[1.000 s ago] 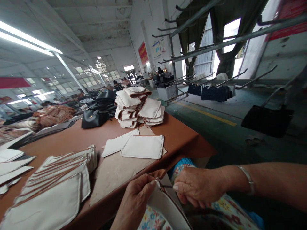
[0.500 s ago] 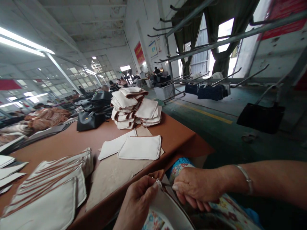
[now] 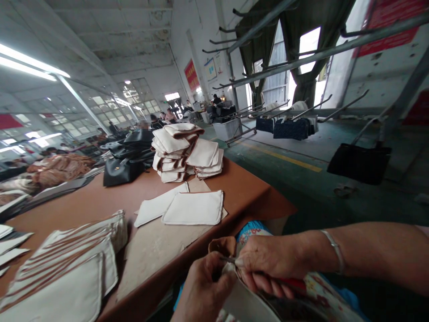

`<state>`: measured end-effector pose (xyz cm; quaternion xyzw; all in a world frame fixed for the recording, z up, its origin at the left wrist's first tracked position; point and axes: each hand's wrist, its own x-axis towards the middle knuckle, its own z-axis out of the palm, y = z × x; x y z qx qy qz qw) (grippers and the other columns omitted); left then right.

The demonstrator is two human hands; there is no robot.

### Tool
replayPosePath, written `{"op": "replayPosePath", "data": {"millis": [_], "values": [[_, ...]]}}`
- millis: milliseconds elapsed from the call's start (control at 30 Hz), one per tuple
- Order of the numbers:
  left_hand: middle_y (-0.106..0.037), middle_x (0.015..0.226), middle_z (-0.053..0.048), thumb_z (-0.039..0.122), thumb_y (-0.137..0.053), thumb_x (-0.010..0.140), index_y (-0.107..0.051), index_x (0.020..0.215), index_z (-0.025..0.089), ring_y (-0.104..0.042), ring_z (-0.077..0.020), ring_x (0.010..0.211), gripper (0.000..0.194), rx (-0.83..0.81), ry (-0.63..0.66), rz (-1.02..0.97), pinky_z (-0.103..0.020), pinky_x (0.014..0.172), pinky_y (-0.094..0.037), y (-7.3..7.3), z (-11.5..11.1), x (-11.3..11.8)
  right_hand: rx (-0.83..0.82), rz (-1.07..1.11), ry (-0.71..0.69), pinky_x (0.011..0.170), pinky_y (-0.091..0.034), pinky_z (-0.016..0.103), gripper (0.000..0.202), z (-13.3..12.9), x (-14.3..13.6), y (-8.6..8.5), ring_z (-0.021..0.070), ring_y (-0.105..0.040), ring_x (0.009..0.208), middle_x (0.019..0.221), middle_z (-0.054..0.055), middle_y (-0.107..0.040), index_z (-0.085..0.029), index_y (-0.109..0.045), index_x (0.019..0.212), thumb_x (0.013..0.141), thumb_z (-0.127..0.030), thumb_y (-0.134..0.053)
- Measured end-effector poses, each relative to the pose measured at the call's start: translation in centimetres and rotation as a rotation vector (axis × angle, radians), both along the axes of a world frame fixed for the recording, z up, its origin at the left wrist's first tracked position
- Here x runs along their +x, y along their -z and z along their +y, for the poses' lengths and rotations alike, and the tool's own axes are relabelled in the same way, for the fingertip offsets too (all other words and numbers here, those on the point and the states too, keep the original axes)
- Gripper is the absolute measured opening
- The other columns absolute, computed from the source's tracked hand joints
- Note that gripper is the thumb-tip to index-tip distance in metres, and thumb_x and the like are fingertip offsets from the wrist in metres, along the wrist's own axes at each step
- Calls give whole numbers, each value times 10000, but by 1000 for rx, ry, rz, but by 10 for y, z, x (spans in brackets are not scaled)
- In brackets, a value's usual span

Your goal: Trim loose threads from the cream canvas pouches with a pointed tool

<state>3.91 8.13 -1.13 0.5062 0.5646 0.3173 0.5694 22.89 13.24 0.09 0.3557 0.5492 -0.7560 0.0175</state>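
Note:
My left hand (image 3: 204, 284) is closed, pinching the corner of a white fabric panel with brown edging (image 3: 250, 302) over my lap. A brown flap (image 3: 223, 246) stands up behind the fingertips. My right hand (image 3: 271, 259) wraps round a slim tool with a red handle (image 3: 295, 285), whose thin metal tip meets the corner at my left fingertips. Its exact kind is hidden by the fingers. Floral fabric with blue edges (image 3: 254, 228) covers my lap beneath.
On the brown-covered table (image 3: 80, 201) lie two white panels (image 3: 194, 208), a fanned row of panels (image 3: 67, 273), a tall panel stack (image 3: 174, 152) and a black handbag (image 3: 122, 172). A metal rack (image 3: 281, 67) with hanging bags stands at right. People sit far off.
My right hand has brought the tool's metal tip to the panel corner, closing in on my left fingertips. The red handle now shows below it. The view has shifted slightly.

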Motion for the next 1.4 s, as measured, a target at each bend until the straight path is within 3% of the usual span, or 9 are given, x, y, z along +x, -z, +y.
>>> {"op": "replayPosePath", "data": {"millis": [267, 600, 667, 733, 800, 933, 1100, 1267, 1400], "values": [[-615, 667, -21, 430, -752, 727, -609, 735, 151, -506, -132, 571, 314, 21, -11, -233, -244, 564, -357, -18, 7, -3, 462, 47, 100, 319, -387, 128, 321, 18, 5, -33, 61, -471, 359, 519, -51, -485, -145, -547, 786, 980, -329, -369], [-512, 561, 38, 301, -717, 706, -610, 635, 172, -380, -114, 520, 182, 144, -35, 216, -226, 490, -280, -16, 9, 3, 277, 52, -87, 312, -364, 140, 353, 22, 5, -38, 67, -454, 315, 479, -54, -478, -146, -518, 706, 973, -274, -327], [-489, 537, 39, 192, -661, 680, -562, 554, 182, -384, -118, 524, 161, 214, -60, 365, -230, 492, -255, -4, 7, 2, 264, 262, 88, 313, -280, 116, 359, 27, 25, -61, 42, -381, 304, 463, -80, -414, -159, -495, 705, 975, -333, -334], [-475, 514, 39, 131, -625, 644, -520, 497, 185, -402, -122, 530, 189, 249, -77, 460, -230, 501, -253, 8, 5, -2, 327, 637, 475, 349, -166, 104, 370, 39, 48, -88, 11, -278, 333, 504, -105, -318, -180, -431, 719, 997, -372, -280], [-513, 521, 34, 182, -643, 681, -568, 551, 180, -428, -125, 524, 150, 212, -84, 376, -228, 505, -278, 15, 3, -10, 482, 777, 727, 402, -142, 117, 394, 52, 63, -103, 3, -308, 403, 559, -96, -314, -172, -446, 768, 1026, -370, -223], [-643, 625, -13, 446, -727, 734, -648, 746, 158, -502, -132, 540, 299, 85, -31, -36, -235, 532, -340, 9, 6, -22, 671, 445, 517, 391, -317, 150, 259, 61, 41, -69, 59, -470, 483, 709, -17, -597, -139, -592, 915, 862, -391, -618], [-678, 689, -65, 449, -765, 723, -692, 777, 118, -553, -146, 577, 344, -2, 22, -115, -244, 555, -377, -5, 10, -26, 891, 353, 132, 783, -479, 259, 261, 48, -14, -5, 151, -599, 858, 957, 51, -669, -122, -653, 1007, 750, -168, -655], [-662, 672, -53, 375, -757, 723, -689, 757, 120, -541, -133, 573, 266, -47, -8, -188, -231, 552, -373, -6, 10, -32, 651, 417, -98, 646, -440, 207, 298, 53, -32, 10, 104, -538, 715, 836, -5, -612, -118, -624, 993, 705, -161, -684], [-628, 695, -33, 262, -706, 709, -666, 721, 129, -532, -134, 597, 139, -42, 25, -254, -236, 566, -376, -6, 14, -34, 635, 345, -107, 558, -372, 178, 225, 58, -33, 11, 77, -470, 635, 733, -36, -560, -124, -604, 874, 727, -253, -715]]}}
